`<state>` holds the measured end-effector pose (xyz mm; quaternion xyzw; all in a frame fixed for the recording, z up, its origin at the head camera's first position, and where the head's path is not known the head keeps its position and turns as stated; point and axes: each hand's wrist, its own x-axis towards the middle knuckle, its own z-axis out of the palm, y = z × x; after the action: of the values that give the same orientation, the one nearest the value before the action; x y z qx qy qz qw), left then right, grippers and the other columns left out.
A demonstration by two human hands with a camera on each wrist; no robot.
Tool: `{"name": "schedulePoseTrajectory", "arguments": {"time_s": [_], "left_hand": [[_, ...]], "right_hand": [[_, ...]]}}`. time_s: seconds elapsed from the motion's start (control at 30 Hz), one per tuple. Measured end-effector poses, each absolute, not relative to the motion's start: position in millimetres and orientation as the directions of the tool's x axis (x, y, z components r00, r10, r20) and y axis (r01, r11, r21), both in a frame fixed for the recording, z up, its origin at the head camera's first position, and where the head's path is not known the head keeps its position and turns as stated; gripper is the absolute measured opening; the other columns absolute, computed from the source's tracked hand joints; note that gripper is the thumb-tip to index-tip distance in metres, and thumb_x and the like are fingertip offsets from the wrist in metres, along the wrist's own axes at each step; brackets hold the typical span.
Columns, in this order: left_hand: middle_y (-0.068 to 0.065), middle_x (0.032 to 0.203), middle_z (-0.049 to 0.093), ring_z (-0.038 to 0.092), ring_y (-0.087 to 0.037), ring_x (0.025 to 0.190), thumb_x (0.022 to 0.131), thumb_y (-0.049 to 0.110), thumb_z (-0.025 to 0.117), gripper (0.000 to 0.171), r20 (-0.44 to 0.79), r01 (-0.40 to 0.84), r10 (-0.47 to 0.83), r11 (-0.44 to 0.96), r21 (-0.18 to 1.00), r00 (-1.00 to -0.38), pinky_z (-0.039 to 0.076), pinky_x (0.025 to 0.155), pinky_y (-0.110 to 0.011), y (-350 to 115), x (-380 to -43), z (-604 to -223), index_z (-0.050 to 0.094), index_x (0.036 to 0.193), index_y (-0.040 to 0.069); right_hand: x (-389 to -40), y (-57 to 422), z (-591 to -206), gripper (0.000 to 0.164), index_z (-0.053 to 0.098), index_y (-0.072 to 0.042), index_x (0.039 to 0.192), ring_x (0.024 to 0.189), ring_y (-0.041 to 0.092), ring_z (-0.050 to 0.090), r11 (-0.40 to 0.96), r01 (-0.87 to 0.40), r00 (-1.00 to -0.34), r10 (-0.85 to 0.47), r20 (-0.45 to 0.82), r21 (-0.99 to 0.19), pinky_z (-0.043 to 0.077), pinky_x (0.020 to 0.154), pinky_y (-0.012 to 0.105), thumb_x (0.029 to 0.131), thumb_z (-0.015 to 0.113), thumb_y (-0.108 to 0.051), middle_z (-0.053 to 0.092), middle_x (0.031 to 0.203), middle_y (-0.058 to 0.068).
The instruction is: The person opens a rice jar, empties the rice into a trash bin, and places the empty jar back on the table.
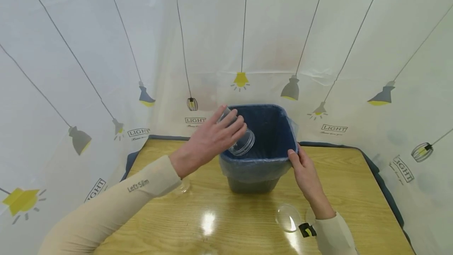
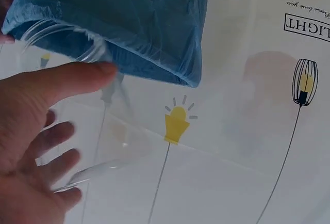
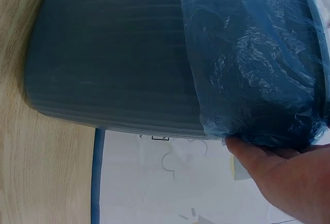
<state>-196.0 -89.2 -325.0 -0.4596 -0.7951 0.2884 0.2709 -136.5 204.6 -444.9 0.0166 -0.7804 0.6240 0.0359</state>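
A dark bin (image 1: pixel 253 186) stands upright on the table, lined with a thin blue plastic bag (image 1: pixel 255 171) folded over its rim. Above the bin's left side, my left hand (image 1: pixel 212 139) grips a clear plastic jar (image 1: pixel 244 143) tipped with its mouth toward the opening. In the left wrist view the see-through jar (image 2: pixel 126 131) lies between thumb and fingers, and nothing shows inside it. My right hand (image 1: pixel 308 178) holds the bin's right rim, its thumb on the bag outside. The right wrist view has that hand (image 3: pixel 294 177) pinching the bag-covered edge (image 3: pixel 247 64).
A clear round lid (image 1: pixel 288 218) lies on the wooden table (image 1: pixel 177 227) near my right forearm. Another clear item (image 1: pixel 184 186) sits partly behind my left sleeve. White sheeting (image 1: pixel 212 30) printed with lamps surrounds the table at the back and sides.
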Motion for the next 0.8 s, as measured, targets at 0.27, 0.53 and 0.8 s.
{"name": "schedulePoseTrajectory", "arguments": {"time_s": [0.27, 0.53, 0.8], "left_hand": [[-0.015, 0.151, 0.046, 0.041, -0.035, 0.143, 0.094, 0.020, 0.075, 0.068, 0.108, 0.523, 0.917, 0.313, -0.793, -0.385, 0.013, 0.125, -0.057, -92, -193, -329, 0.042, 0.152, 0.009], [-0.014, 0.154, 0.045, 0.039, -0.034, 0.146, 0.090, 0.012, 0.078, 0.074, 0.149, 0.556, 0.917, 0.347, -0.755, -0.370, 0.011, 0.126, -0.055, -97, -197, -334, 0.041, 0.155, 0.010], [-0.014, 0.155, 0.049, 0.041, -0.035, 0.146, 0.091, 0.016, 0.078, 0.070, 0.372, 0.563, 0.848, 0.530, -0.634, -0.379, 0.014, 0.126, -0.052, -107, -201, -347, 0.045, 0.152, 0.006]], "right_hand": [[-137, 204, -445, 0.060, 0.025, -0.005, 0.164, 0.151, 0.033, 0.032, 0.228, -0.077, -0.996, 0.017, 0.084, -0.971, 0.029, 0.120, 0.052, 0.113, 0.040, -0.034, 0.032, 0.165, 0.018], [-136, 204, -445, 0.061, 0.024, -0.005, 0.164, 0.151, 0.033, 0.032, 0.221, -0.071, -0.997, 0.013, 0.076, -0.973, 0.029, 0.120, 0.052, 0.113, 0.040, -0.034, 0.031, 0.165, 0.019], [-136, 204, -444, 0.061, 0.024, -0.003, 0.163, 0.150, 0.034, 0.033, 0.220, -0.068, -0.997, 0.016, 0.073, -0.973, 0.029, 0.120, 0.053, 0.113, 0.040, -0.034, 0.031, 0.165, 0.020]]}}
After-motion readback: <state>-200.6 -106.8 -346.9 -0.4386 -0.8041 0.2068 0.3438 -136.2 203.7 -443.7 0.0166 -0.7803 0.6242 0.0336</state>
